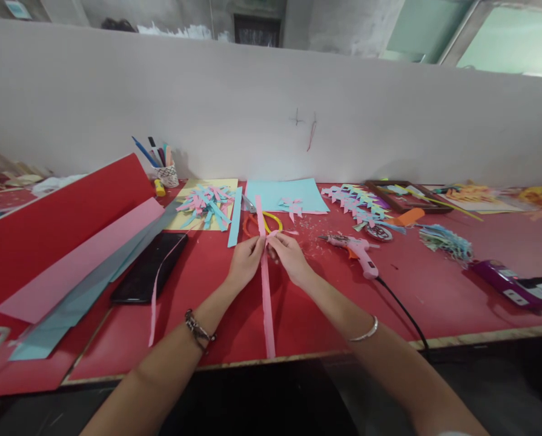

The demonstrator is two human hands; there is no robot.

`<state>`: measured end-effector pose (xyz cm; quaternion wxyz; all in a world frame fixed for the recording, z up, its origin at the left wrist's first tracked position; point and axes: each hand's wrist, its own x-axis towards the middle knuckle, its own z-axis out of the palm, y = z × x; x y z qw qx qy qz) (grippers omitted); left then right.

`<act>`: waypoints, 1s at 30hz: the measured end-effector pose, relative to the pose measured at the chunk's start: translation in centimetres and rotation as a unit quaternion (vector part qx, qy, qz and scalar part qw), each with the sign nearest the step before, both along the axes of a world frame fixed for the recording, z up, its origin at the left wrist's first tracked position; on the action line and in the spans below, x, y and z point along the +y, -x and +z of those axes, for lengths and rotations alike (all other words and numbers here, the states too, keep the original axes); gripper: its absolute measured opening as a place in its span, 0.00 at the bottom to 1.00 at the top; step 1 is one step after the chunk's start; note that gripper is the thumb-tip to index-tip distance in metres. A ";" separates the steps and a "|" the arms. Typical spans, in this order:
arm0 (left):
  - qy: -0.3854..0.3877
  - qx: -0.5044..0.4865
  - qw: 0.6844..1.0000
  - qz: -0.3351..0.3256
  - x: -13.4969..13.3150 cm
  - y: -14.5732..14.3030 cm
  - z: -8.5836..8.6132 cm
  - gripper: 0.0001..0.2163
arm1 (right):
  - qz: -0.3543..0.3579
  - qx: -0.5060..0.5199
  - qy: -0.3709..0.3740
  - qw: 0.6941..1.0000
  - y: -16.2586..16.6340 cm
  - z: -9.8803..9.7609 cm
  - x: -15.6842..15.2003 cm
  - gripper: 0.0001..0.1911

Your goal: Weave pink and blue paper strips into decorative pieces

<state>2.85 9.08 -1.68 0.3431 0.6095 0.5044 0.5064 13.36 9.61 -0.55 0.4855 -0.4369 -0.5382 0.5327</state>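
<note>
My left hand [247, 257] and my right hand [289, 253] meet over the red table, both pinching a long pink paper strip [267, 303]. The strip runs from above my fingers down toward the table's front edge. At my right fingers the pink paper looks folded or crossed, though the fingertips hide the exact shape. Just beyond my hands lie scissors [274, 221] with red and yellow handles, partly covered by the strip. A light blue paper strip [235, 218] rests beside them. Behind is a light blue sheet [284, 191] with small pink and blue folded pieces [293, 207].
A pink glue gun [355, 249] with a black cord lies right of my hands. Left are a black phone [150, 266], pink paper [84, 260] and a pen cup [167, 174]. Folded paper chains [356, 203] and a purple device [509, 283] lie farther right. A white partition [252, 109] stands behind.
</note>
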 end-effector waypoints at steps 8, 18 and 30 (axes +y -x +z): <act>0.001 -0.022 1.000 -0.003 0.2 0.0 0.0 0.16 | -0.012 0.008 0.002 1.000 -0.2 -0.3 0.1 0.15; -0.002 0.001 1.000 -0.010 -0.2 -0.1 0.2 0.16 | 0.013 -0.007 -0.023 1.000 -0.1 -0.2 -0.1 0.19; 0.017 -0.053 0.998 -0.011 -0.3 -0.4 0.5 0.16 | -0.036 0.003 -0.027 0.999 -0.1 -0.1 0.0 0.15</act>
